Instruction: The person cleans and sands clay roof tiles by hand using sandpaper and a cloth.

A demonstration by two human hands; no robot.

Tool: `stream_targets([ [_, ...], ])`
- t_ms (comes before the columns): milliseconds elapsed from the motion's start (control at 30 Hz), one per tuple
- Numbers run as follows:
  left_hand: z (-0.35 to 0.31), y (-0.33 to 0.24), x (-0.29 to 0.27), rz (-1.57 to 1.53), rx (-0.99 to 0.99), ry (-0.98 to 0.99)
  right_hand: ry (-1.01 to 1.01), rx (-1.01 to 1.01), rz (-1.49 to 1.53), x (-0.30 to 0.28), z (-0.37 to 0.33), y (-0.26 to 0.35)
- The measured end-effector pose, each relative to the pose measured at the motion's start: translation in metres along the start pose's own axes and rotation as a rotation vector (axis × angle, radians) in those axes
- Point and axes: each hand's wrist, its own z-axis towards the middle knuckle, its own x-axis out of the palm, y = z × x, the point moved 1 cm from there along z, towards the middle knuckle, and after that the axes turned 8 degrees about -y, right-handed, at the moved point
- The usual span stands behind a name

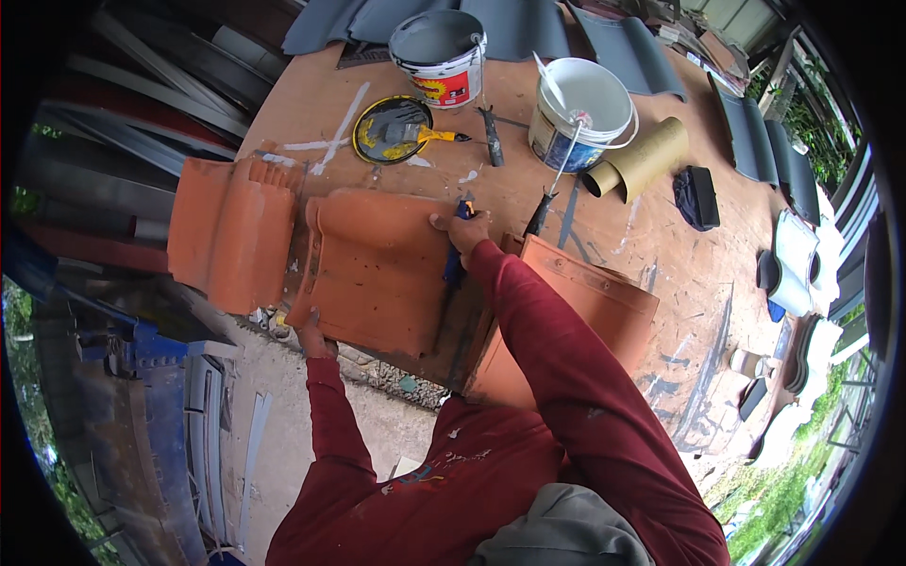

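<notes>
An orange clay roof tile point(377, 274) lies at the table's near edge in front of me. My left hand point(314, 338) is closed on its near left corner. At the tile's far right corner is my right hand point(464, 232), closed around a slim dark blue tool with an orange part point(453, 267); its exact kind is hard to make out. The right thumb points toward the tile's edge. Left of this tile stands a stack of similar tiles point(231, 231). On the right, partly behind my right sleeve, more orange tiles point(595, 307) are stacked.
Beyond the tile stand a paint-stained bucket point(444, 80) and a white bucket point(590, 108) with a stirring stick. A paintbrush point(425, 134) rests on a dark lid point(373, 141). Nearby are a cardboard tube point(646, 156) and a black block point(698, 198). Grey painted tiles point(632, 52) line the far edge.
</notes>
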Motion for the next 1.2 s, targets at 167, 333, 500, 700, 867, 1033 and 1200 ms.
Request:
stream_targets([
  [167,-0.033,-0.034,-0.015,0.107,-0.108,0.013,0.047,-0.052,0.06,-0.035,-0.05,0.019],
  [333,-0.114,-0.124,0.038,0.131,0.064,0.228,0.059,-0.178,0.303,-0.101,-0.106,0.049],
  [500,-0.174,-0.157,0.086,0.119,0.144,0.344,0.04,-0.187,0.645,-0.195,-0.171,0.059],
  [700,-0.287,-0.106,0.166,0.227,0.065,0.65,-0.374,-0.225,1.061,-0.356,-0.195,-0.008],
  [867,-0.425,-0.028,0.23,0.547,0.124,1.072,-0.555,-0.37,1.18,-0.513,-0.238,-0.118],
  [1033,-0.525,0.082,0.255,0.645,-0.099,1.329,-0.94,-0.336,1.231,-0.612,-0.283,-0.226],
  [1200,-0.561,0.215,0.26,0.807,-0.202,1.282,-1.107,-0.35,1.273,-0.662,-0.29,-0.304],
])
